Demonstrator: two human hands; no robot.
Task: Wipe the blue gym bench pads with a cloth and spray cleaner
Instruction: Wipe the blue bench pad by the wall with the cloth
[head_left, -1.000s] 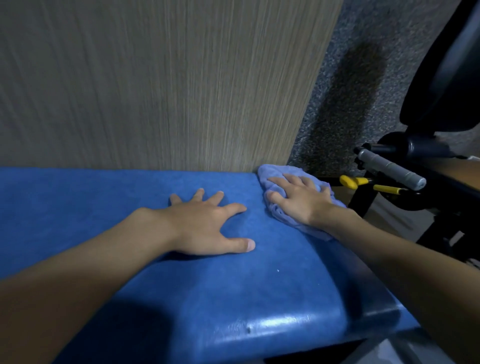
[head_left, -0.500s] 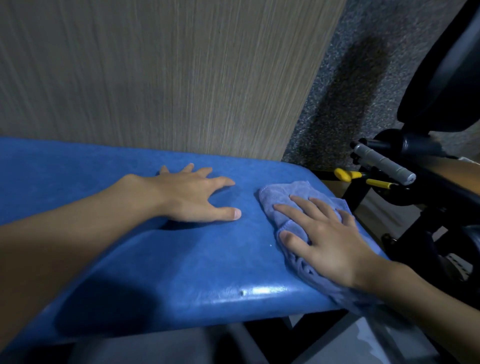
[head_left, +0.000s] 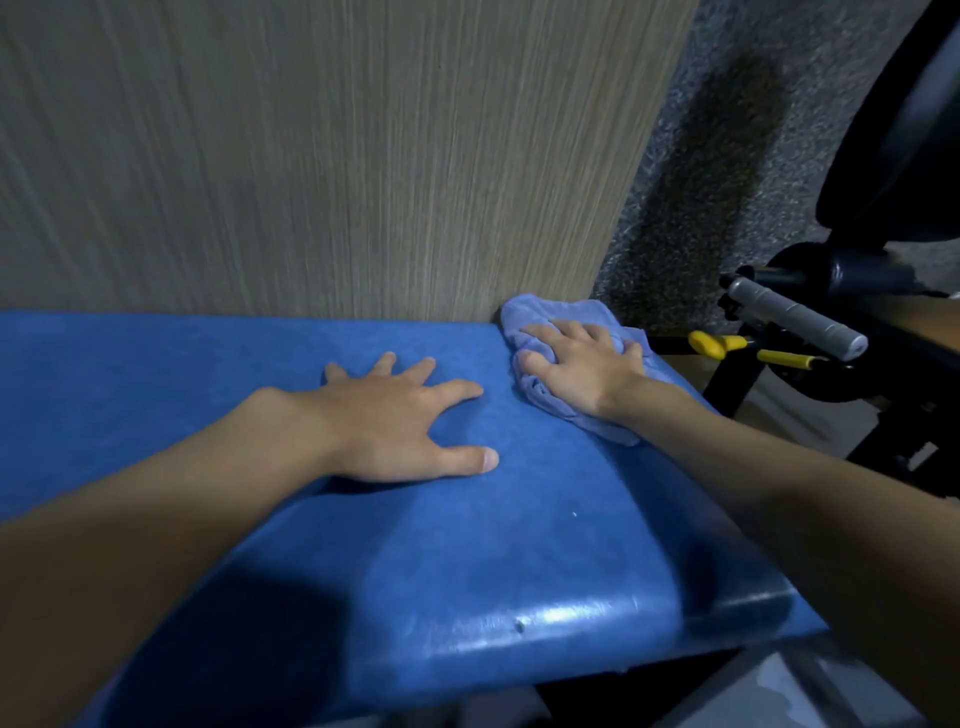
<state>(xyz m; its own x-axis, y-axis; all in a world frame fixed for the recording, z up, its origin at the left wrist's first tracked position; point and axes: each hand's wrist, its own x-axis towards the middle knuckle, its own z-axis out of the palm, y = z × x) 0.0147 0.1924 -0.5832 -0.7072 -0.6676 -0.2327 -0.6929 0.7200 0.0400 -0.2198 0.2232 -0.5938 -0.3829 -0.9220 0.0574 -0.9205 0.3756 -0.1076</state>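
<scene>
A blue bench pad (head_left: 519, 545) fills the lower half of the head view. My left hand (head_left: 395, 415) lies flat on it with fingers spread, near the middle. My right hand (head_left: 582, 364) presses a crumpled light-blue cloth (head_left: 556, 317) against the pad's far right corner, next to the wall. Its fingers are spread over the cloth, slightly bent. No spray bottle is in view.
A wood-grain wall panel (head_left: 337, 156) rises right behind the pad. To the right stands black gym equipment with a grey handle (head_left: 795, 317), yellow pins (head_left: 711, 343) and a dark pad (head_left: 904, 130). Speckled grey floor (head_left: 727, 156) lies beyond.
My right hand slid the cloth from the far right corner toward the near edge and then back to the far corner. My left hand stayed flat on the pad.
</scene>
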